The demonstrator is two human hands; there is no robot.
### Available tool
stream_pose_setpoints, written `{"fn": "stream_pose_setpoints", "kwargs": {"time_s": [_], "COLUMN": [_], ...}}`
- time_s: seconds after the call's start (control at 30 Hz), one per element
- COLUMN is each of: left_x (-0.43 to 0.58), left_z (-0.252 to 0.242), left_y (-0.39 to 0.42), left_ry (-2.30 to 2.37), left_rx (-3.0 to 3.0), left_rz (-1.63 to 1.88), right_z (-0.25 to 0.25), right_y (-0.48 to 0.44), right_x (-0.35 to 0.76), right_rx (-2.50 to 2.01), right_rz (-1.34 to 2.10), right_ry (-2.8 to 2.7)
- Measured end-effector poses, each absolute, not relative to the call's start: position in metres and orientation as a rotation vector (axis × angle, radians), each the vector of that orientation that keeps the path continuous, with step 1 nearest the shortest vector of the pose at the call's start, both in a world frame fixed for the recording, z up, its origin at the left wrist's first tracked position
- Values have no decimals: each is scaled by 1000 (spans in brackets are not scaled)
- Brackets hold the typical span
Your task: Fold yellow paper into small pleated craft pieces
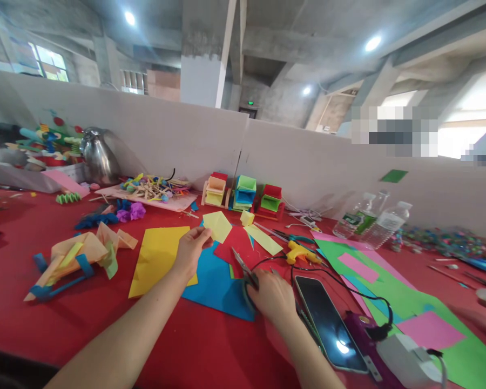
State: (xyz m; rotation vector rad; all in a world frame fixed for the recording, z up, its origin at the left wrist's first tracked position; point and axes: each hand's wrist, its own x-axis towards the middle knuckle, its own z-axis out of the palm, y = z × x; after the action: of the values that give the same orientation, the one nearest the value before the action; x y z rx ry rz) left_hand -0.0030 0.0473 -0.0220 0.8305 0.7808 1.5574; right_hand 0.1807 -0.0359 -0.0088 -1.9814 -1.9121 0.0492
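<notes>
My left hand (191, 249) pinches a small yellow paper piece (217, 225) and lifts it above the red table (105, 319). My right hand (272, 296) is closed on the handles of scissors (243, 266), whose blades point away toward the left hand. Both hands hover over a blue paper sheet (214, 283) and a red sheet (237, 244). A larger yellow sheet (156, 258) lies just left of my left wrist.
A phone (328, 323) lies right of my right hand, with a black cable and a purple device beside it. A yellow glue gun (302, 253), green and pink sheets (392, 286), two water bottles (383, 224), small paper boxes (243, 193), a crumpled paper model (75, 259) and a craft-stick tray (154, 190) surround them.
</notes>
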Motion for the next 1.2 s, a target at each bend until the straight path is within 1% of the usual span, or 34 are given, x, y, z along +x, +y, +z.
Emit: {"fn": "stream_pose_setpoints", "kwargs": {"time_s": [0.17, 0.23, 0.33, 0.5, 0.7, 0.8, 0.93, 1.07, 1.2], "left_x": [6, 11, 18, 19, 12, 13, 17, 17, 18], "left_z": [-24, -25, -25, -20, -16, -15, -18, -27, -31], "left_y": [41, 37, 29, 21, 26, 25, 20, 22, 24], "left_ry": [792, 774, 735, 657, 731, 704, 668, 703, 725], "left_rx": [879, 905, 955, 1060, 1081, 1097, 1125, 1095, 1047], "left_rz": [1533, 1500, 1420, 1295, 1395, 1328, 1178, 1163, 1179], "right_z": [24, 29, 22, -4, -9, -9, -14, -19, -20], "right_y": [-28, -20, -8, -2, -2, 1, 1, 1, 2], "right_x": [178, 169, 148, 137, 162, 167, 166, 165, 168], "right_rx": [-1762, -1619, -1419, -1304, -1269, -1232, -1185, -1166, -1151], "right_rz": [11, 25, 88, 238, 581, 758, 940, 1077, 1129], "right_ry": [-2007, -2011, -2038, -1868, -1550, -1470, -1446, -1475, -1486]}}
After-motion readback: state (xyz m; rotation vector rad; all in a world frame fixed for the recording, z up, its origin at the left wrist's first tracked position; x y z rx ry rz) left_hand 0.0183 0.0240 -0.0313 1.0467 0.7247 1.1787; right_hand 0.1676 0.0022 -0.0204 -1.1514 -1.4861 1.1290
